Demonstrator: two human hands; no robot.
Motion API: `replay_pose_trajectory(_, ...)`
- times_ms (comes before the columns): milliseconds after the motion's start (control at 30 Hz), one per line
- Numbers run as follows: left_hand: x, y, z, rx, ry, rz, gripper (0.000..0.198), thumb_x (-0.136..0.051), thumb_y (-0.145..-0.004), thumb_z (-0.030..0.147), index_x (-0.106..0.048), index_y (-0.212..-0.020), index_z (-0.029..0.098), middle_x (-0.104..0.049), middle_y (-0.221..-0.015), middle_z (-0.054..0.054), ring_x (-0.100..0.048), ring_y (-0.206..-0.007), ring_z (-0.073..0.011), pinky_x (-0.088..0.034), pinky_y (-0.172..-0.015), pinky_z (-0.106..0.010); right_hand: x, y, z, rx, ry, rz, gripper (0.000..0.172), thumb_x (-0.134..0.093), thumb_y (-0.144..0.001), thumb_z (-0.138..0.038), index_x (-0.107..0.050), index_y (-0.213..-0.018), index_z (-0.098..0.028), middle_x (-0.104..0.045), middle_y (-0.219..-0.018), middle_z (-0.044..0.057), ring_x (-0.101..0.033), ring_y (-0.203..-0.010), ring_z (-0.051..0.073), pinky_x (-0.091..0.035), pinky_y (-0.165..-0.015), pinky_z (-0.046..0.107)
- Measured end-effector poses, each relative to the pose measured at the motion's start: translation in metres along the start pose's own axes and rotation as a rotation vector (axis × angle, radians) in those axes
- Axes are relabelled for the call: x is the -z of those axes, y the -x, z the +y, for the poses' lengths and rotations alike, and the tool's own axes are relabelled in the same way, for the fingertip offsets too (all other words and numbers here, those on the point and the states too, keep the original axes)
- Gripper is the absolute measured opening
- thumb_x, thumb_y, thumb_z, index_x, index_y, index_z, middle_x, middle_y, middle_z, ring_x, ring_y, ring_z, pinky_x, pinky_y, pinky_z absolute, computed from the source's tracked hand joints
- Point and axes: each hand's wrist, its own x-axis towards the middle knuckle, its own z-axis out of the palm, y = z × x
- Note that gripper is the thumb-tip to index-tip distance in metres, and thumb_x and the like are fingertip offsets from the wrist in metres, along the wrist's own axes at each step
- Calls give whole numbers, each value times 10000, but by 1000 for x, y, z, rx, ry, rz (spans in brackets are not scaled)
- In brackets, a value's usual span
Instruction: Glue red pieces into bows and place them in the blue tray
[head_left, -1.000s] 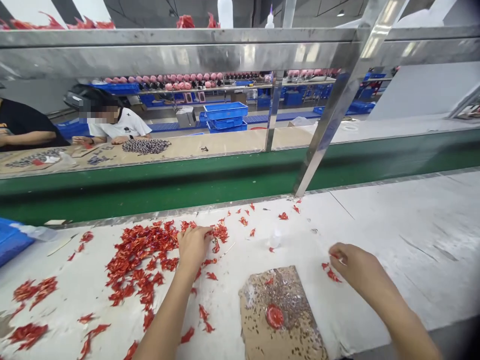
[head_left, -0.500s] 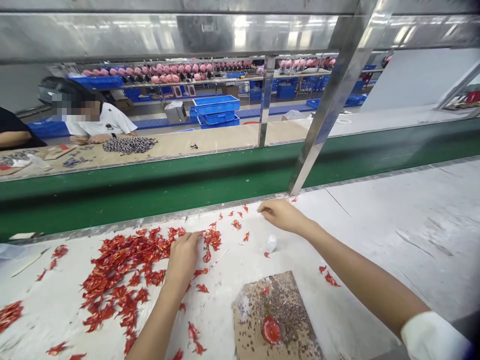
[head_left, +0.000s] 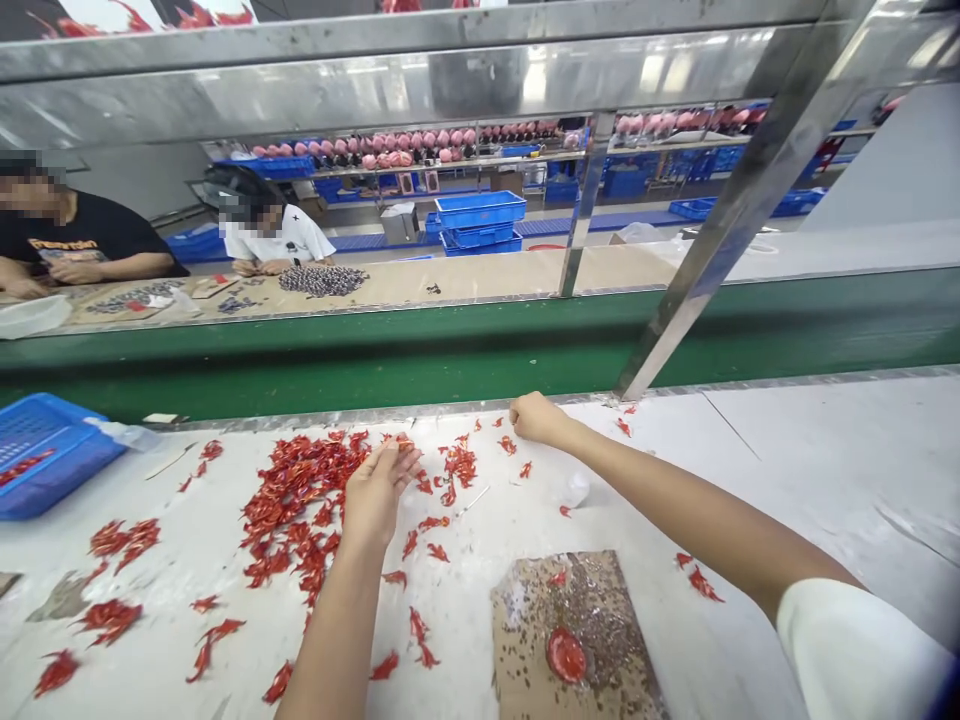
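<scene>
A heap of small red pieces lies spread over the white worktable. My left hand rests at the heap's right edge, fingers stretched flat on the pieces. My right hand reaches to the table's far edge, fingers curled closed near a few scattered red pieces; what it holds is hidden. A brown cardboard square, speckled with glue and bearing a red blob, lies near me. A thin stick and a small clear cap lie between my hands.
A blue crate sits at the left. A green conveyor belt runs behind the table, crossed by a slanted steel post. Beyond the belt two people sit at another bench with a pile of grey parts. Blue bins stand farther back.
My right hand moved from the near right of the table across to its far edge. My left hand stayed at the heap and its fingers flattened. The view shifted.
</scene>
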Motion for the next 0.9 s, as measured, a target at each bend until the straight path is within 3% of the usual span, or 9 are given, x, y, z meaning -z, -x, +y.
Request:
replay_pose_trajectory(200,0,11,6,205,159,-66,131,-565,-974,134,-689,-937,116,-743,-933,-95,-730,-842,-153,-617,-846,-318,29,28,-2,-18,-171,168,15,-718,-853,-150,-709,-842,-148,-737,-884,31,-692,-882,183,-553,-825,314)
replay_pose_trajectory(300,0,16,5,252,206,-97,140,-566,-985,142,-683,-913,111,-731,-882,-82,-719,-814,-133,-615,-823,-284,49,62,-10,-30,-327,291,120,-645,-799,-124,-729,-858,-185,-763,-866,12,-700,-842,174,-522,-730,244)
replay_pose_trajectory(400,-1,23,3,242,233,-134,132,-569,-986,134,-693,-947,117,-726,-873,-63,-715,-814,-122,-614,-827,-273,51,110,-25,-9,-468,329,177,-578,-827,-178,-726,-920,-205,-772,-878,7,-703,-786,156,-513,-651,227)
replay_pose_trajectory(500,-1,33,-1,216,245,-183,121,-610,-954,95,-709,-1010,137,-734,-903,-49,-716,-827,-114,-609,-841,-266,30,158,-44,11,-748,314,167,-583,-823,-190,-721,-916,-204,-768,-905,27,-688,-786,159,-517,-655,251)
replay_pose_trajectory(567,-1,45,-5,171,220,-241,148,-698,-896,102,-713,-1032,159,-747,-963,-48,-723,-845,-127,-610,-844,-280,7,181,-58,-18,-1088,301,142,-648,-785,-194,-719,-907,-198,-749,-875,31,-664,-781,165,-520,-667,274)
replay_pose_trajectory(700,-4,82,-13,-81,-52,-307,414,-885,-738,314,-713,-1092,185,-769,-1023,-72,-740,-846,-179,-605,-864,-340,-35,205,-93,-146,-1779,295,218,-733,-699,-231,-698,-910,-190,-657,-757,-6,-599,-681,140,-504,-638,284)
replay_pose_trajectory(767,-5,105,-15,-228,-241,-340,449,-892,-713,382,-733,-1081,182,-778,-1017,-90,-744,-913,-220,-591,-908,-369,-47,212,-110,-159,-1921,277,270,-737,-692,-279,-688,-941,-188,-624,-751,-14,-579,-648,126,-481,-608,274)
replay_pose_trajectory(900,-2,147,-18,-414,-457,-467,326,-859,-742,404,-774,-980,198,-786,-1017,-87,-736,-995,-256,-589,-916,-366,-53,231,-131,-120,-2031,237,356,-745,-759,-446,-687,-971,-165,-539,-707,-32,-468,-540,79,-336,-488,220)
